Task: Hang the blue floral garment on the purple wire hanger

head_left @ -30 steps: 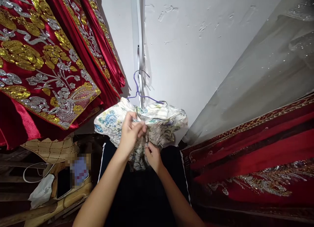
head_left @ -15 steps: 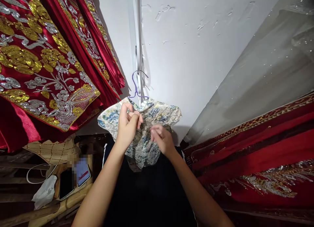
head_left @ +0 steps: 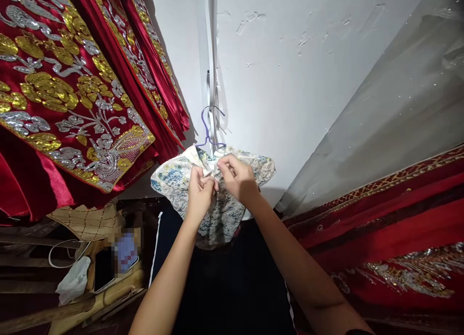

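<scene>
So from the head cam, the only view here, there's a floral top front and center, hanging just below the middle of the frame on a purple hanger, with its lower part in front of the wearer's dark trousers. Left hand is on the front edge near the neckline, fingers curled in narrow with a bit of cloth pinched. Right hand is just beside it, slightly higher, thumb and forefinger close together on the collar edge. Can't tell if there's a button or other fastener between them, the knuckles cover it. What could go wrong, imo: that fabric looks thin and crinkly, so a hard tug on one edge could pucker or even tear it right where it's pinched. If the two hands pull unevenly, the neckline could end up crooked, or a shoulder could slide off the hanger. The hook sits by the pale vertical strip, and I can't see how firmly it's caught, so a downward yank might unhook everything. Also, it's tight in there: sequined red cloth fills the upper left, a clear plastic cover slants across the right, and a phone lies at lower left, so a swinging elbow could snag or knock something.
</scene>
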{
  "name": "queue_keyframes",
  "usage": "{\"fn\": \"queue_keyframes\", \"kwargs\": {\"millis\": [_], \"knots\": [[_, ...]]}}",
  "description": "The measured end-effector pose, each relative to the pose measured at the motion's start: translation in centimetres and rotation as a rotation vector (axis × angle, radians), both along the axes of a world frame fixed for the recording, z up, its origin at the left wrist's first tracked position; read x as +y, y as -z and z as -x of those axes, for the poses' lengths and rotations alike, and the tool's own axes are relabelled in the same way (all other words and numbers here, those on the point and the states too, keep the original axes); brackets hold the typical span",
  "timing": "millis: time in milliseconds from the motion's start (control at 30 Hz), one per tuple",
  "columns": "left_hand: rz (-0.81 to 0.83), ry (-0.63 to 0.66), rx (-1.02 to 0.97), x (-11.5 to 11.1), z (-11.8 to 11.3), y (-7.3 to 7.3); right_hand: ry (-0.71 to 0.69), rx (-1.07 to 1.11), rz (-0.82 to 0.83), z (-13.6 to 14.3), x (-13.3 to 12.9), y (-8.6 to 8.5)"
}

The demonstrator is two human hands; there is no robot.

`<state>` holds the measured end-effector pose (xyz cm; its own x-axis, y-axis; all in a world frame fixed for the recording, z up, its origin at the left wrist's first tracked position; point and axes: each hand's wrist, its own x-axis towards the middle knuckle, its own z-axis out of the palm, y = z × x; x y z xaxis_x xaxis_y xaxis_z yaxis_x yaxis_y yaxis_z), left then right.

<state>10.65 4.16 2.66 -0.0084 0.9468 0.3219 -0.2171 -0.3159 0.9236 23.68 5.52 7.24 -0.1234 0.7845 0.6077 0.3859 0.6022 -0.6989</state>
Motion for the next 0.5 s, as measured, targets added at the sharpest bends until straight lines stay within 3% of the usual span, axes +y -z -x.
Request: {"fn": "queue_keyframes", "kwargs": {"millis": [133,200,233,300,400,467,500], "knots": [[0.191,0.025,0.091,-0.6,0.1,6.1,0.074,0.162,-0.055,-1.5,0.0,-2.3],[0.225,0.055,0.177,-1.2,0.7,8.0,0.097,0.15,-0.094,-3.5,0.1,-3.1],[0.199,0.031,0.234,-1.4,1.0,8.2,0.09,0.135,-0.089,-4.8,0.2,-3.4],[0.07,-0.146,0.362,-1.1,1.9,7.0,0.025,0.135,-0.018,-7.6,0.4,-3.6],[-0.184,-0.599,0.531,0.7,3.0,2.5,-0.159,0.235,0.187,-11.6,0.7,-2.9],[-0.285,-0.747,0.622,2.6,3.7,-0.7,-0.291,0.311,0.365,-13.7,0.7,-1.8],[-0.292,-0.758,0.654,3.6,4.1,-1.9,-0.34,0.359,0.436,-14.5,0.7,-1.0]]}}
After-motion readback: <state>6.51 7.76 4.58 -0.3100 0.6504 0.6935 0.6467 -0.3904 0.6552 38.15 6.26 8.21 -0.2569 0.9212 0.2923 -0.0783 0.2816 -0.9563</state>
